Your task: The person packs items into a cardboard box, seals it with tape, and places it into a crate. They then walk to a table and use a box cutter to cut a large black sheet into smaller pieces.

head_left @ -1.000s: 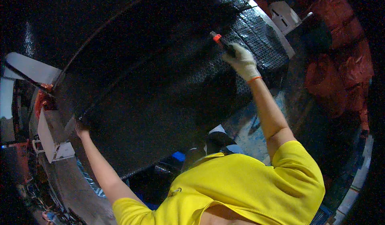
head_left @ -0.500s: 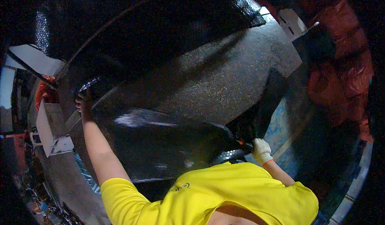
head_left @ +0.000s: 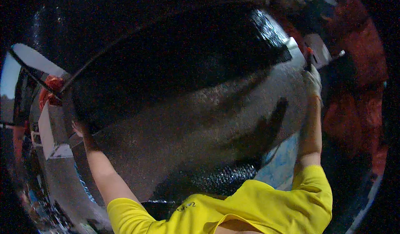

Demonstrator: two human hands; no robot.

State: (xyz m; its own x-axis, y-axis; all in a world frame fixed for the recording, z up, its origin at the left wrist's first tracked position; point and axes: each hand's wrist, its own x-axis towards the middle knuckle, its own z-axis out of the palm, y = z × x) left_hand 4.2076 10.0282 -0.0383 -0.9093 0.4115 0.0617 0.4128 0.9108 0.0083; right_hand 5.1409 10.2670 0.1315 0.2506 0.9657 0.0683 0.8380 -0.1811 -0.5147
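My bare left hand [head_left: 79, 129] rests at the left edge of the brown speckled surface [head_left: 141, 146], beside a large black sheet [head_left: 175, 59]. Its fingers look partly spread; shadow hides the rest. At the far right, my gloved right hand [head_left: 314, 83] is closed around a slim dark tool [head_left: 309, 61] with an orange end; its exact kind is unclear. The tool is close to the right end of the sheet, where bubble texture [head_left: 264, 25] shines. More shiny black bubble wrap [head_left: 227, 177] lies close to my body.
A white box [head_left: 52, 136] and a red bundle [head_left: 52, 86] stand at the left. Another pale box [head_left: 317, 48] is beyond my right hand. Red plastic wrapping [head_left: 362, 84] fills the right side. A blue-white surface [head_left: 281, 161] shows below my right arm.
My right hand has moved from near my body to the far right with the tool. My left hand has come slightly nearer. The black fold near me has dropped back, baring more brown surface.
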